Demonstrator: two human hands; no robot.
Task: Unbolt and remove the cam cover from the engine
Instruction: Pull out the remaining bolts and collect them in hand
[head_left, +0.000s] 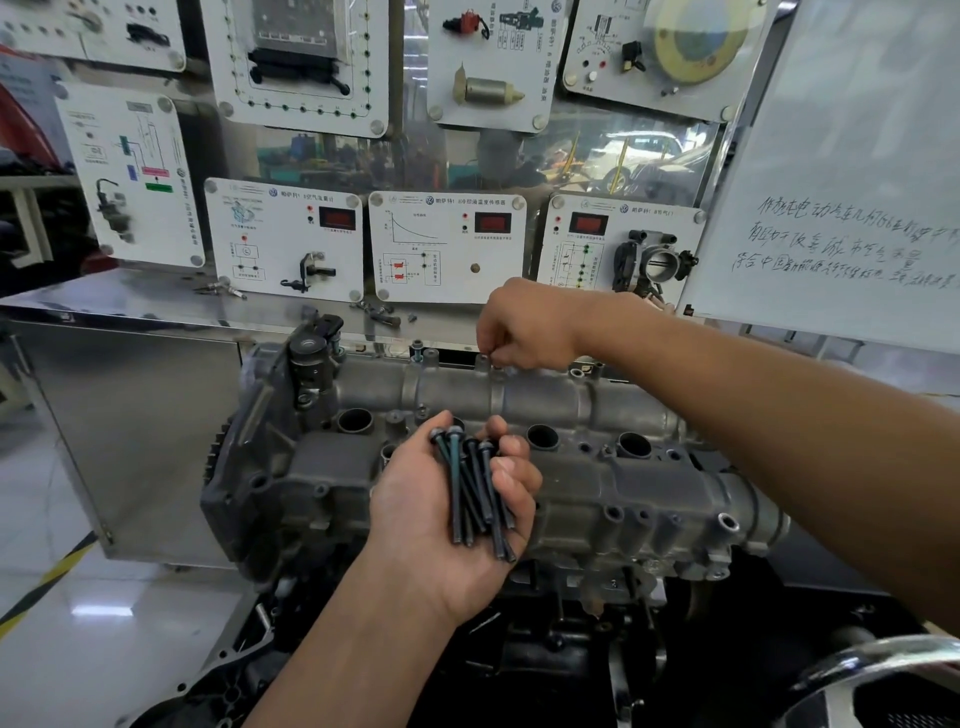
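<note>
An automotive training workshop is shown: sensor demonstration panels (447, 249) are mounted on a display board, with a throttle body (652, 262) and a handwritten whiteboard (852, 208).

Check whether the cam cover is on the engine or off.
On: the cam cover sits on the engine; the left hand holds loose bolts.

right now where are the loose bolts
In the head view, the bolts lie bunched in the left hand, palm up with fingers curled round them, in front of the middle of the cam cover.
</note>
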